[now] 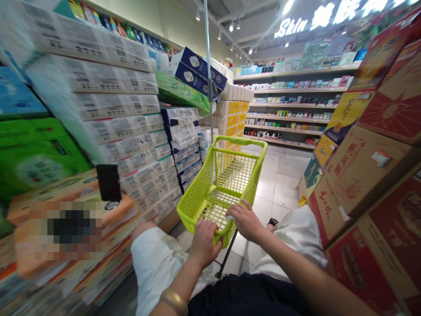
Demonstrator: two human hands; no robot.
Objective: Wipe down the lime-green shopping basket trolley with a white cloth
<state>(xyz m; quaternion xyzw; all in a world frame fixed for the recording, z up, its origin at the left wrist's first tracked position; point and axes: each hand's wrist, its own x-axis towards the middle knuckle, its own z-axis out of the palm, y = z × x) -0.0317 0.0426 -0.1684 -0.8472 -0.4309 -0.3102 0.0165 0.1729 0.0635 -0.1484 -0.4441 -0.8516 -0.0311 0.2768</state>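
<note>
A lime-green plastic shopping cart basket [200,188] stands in the aisle in front of me and holds nothing that I can see. My left hand [204,242] is wrapped round its near rim. My right hand [245,220] rests on the near rim beside it, fingers curled over the edge. A gold bangle sits on my left wrist. White sleeves cover both upper arms.
Stacked tissue and paper packs [125,131] line the left side. Brown and red cartons [365,175] tower on the right. Shelves of small goods [289,109] stand at the far end of the tiled floor [279,184]. A metal pole [208,70] rises behind the cart.
</note>
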